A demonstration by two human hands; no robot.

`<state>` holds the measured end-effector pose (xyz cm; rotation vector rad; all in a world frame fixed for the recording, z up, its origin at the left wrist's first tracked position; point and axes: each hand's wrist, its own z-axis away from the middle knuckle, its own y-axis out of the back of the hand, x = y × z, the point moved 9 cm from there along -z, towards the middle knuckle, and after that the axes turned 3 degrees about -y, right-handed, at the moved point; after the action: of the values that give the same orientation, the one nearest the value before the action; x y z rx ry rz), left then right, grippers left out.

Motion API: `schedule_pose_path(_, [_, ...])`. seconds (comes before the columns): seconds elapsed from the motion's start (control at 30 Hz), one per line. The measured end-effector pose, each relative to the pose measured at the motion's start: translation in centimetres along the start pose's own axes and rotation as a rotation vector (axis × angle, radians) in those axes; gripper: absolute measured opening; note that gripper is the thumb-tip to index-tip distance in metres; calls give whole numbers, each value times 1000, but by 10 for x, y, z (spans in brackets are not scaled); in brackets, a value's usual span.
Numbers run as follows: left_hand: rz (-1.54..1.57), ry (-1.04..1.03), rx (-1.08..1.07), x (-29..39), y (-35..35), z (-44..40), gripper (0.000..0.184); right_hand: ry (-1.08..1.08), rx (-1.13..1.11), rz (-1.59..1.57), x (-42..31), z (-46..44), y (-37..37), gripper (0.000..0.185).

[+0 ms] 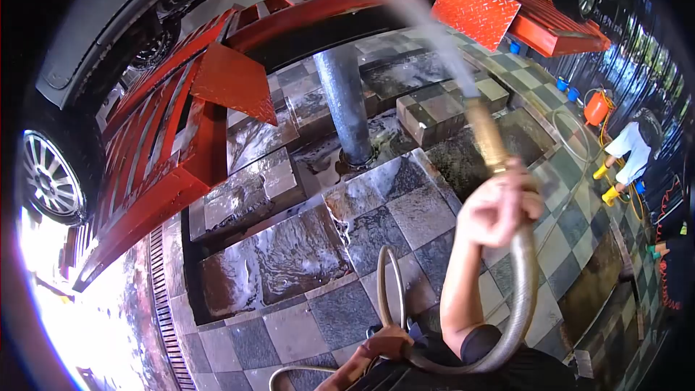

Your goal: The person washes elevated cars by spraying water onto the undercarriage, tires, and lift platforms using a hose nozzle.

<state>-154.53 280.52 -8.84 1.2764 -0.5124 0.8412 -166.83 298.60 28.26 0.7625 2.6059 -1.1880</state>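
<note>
Your right hand has its grip wrapped around the hose at the brass nozzle, which points away from you and throws a white jet of water toward the red lift. Your left hand is lower, near your body, its grip curled around the hose. A metal post stands below the lift; another person is off to the right.
</note>
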Motion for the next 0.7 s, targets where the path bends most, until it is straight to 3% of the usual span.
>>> schedule_pose_path(0.03, [28, -28, 100, -1, 5, 6, 30, -12, 226, -19, 14, -12, 27, 10])
schedule_pose_path(0.07, [52, -57, 199, -3, 11, 11, 28, 134, 229, -202, 13, -26, 38, 11])
schedule_pose_path(0.1, [53, -49, 196, -6, 7, 9, 28, 128, 235, -200, 17, -17, 43, 11])
schedule_pose_path(0.17, [50, -110, 122, -6, -4, 3, 25, -37, 252, 153, 8, 10, 25, 13])
schedule_pose_path(0.2, [52, -102, 119, -1, 0, -2, 25, -45, 256, 154, 2, 23, 27, 13])
schedule_pose_path(0.27, [-35, 104, -130, -6, -6, -14, 27, -199, -167, -329, 4, 52, -5, 15])
schedule_pose_path(0.3, [-47, 111, -127, -4, -6, -16, 26, -272, -378, -574, 4, 65, -22, 18])
schedule_pose_path(0.33, [-52, 107, -98, -3, -7, -17, 25, -173, -585, -534, -9, 55, -29, 24])
schedule_pose_path(0.37, [-58, 101, -67, -3, -7, -17, 24, -250, -450, -489, 6, 57, 0, 19])
schedule_pose_path(0.43, [-59, 122, -43, -2, -15, -10, 22, -146, -130, -176, 27, 30, 25, 22])
schedule_pose_path(0.5, [-66, 147, -43, -3, -22, -5, 21, -306, 211, -327, 50, 30, 42, 20])
schedule_pose_path(0.57, [-68, 172, -42, -2, -28, -8, 19, -161, -50, -322, 35, 44, 26, 15])
schedule_pose_path(0.6, [-72, 185, -36, -3, -28, -11, 19, -170, -52, -331, 28, 51, 27, 15])
schedule_pose_path(0.67, [-76, 201, -15, -4, -28, -20, 18, -316, -642, -646, 6, 80, -10, 16])
schedule_pose_path(0.7, [-82, 208, -2, -7, -30, -25, 17, -316, -644, -660, 7, 70, -6, 16])
